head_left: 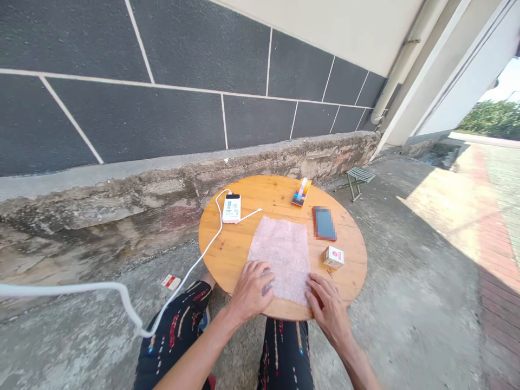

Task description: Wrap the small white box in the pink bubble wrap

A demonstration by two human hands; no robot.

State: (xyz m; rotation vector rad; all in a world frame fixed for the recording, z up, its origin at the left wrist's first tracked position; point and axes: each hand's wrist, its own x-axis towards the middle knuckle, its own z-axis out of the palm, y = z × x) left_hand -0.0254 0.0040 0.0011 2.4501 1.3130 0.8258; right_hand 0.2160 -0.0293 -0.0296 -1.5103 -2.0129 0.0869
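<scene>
A sheet of pinkish bubble wrap (280, 252) lies flat on the round wooden table (227, 254), close to its near edge. My left hand (252, 287) rests on the sheet's near left corner with its fingers stretched out. On the near right edge, my right hand (327, 300) touches the wrap, fingers extended and partly over the table. Neither hand grips anything. A small white box (333, 257) with a red mark stands just beyond my right hand. Farther back on that side lies a phone (325, 223) with a reddish rim, its screen blurred out.
A white power bank (232, 208) sits at the table's left; its white cable (199, 262) runs off toward me. At the back stands an orange and blue box (301, 192). A folding stool (357, 179) is beyond the table, by the wall (174, 119). A card-like packet (171, 281) lies on the ground.
</scene>
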